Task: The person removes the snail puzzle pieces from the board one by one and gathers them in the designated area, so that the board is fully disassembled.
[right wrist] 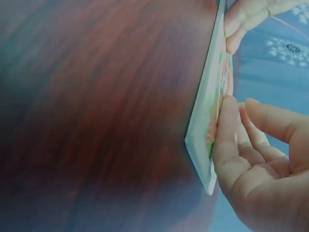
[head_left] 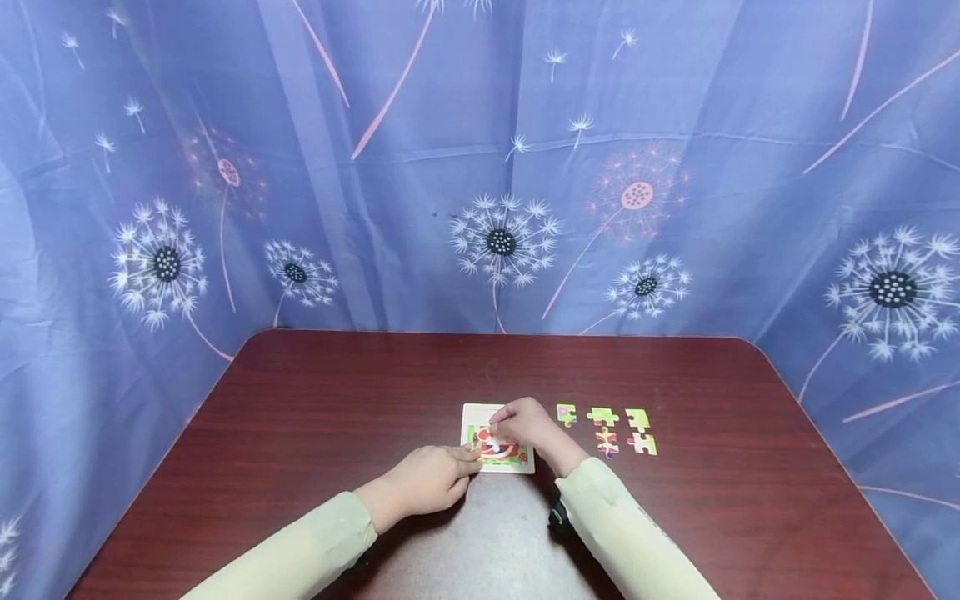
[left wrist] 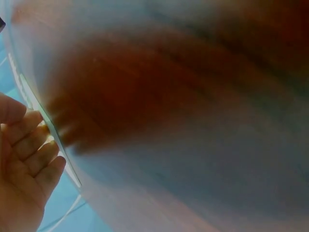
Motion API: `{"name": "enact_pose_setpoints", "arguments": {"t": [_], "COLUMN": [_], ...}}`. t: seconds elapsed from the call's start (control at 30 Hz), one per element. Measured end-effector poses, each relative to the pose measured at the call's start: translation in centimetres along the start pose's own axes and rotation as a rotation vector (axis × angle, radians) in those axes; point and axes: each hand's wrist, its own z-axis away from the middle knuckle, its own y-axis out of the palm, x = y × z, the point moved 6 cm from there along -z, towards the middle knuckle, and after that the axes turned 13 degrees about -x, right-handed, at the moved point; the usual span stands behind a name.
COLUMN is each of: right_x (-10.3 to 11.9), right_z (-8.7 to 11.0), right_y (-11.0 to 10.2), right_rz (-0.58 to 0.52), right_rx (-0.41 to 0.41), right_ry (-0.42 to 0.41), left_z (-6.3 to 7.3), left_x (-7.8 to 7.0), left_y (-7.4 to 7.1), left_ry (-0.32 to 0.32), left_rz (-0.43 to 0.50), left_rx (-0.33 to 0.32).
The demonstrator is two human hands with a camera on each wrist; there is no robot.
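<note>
A square jigsaw board (head_left: 471, 412) with a pale border lies on the table, partly filled with a red, green and white picture. My left hand (head_left: 433, 479) rests at its left side, nearly straight fingertips on the lower left of the picture. From the right, my right hand (head_left: 529, 425) reaches over the board and covers its upper right part. In the right wrist view, the index fingertip of the right hand (right wrist: 263, 159) touches the picture surface, beside a slightly raised puzzle piece (right wrist: 229, 75). The thumb stands a little apart from that finger.
Right of the board lie several loose jigsaw pieces, among them a green one (head_left: 566, 414), a wider one (head_left: 602, 416) and a red and yellow one (head_left: 607, 442). The dark red wooden table (head_left: 337, 400) ends at a blue dandelion-print curtain (head_left: 390, 250).
</note>
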Motion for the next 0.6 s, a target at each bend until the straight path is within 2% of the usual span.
{"name": "enact_pose_setpoints", "arguments": {"t": [0.17,0.47,0.6], "right_x": [-0.52,0.18,0.45], "right_z": [-0.38,-0.15,-0.22], "right_y": [0.12,0.4,0.49], "right_rz": [-0.034,-0.006,0.069], "right_rx": [-0.001,-0.037,-0.043], "right_ry": [0.064,0.02,-0.004], "left_z": [0.03,0.11,0.07], "left_x": [-0.03,-0.06,-0.04], "left_y": [0.07,0.21,0.1], "left_ry": [-0.008,-0.021,-0.019], "left_rz": [0.008,0.009,0.001], "left_rx": [0.018,0.018,0.003]}}
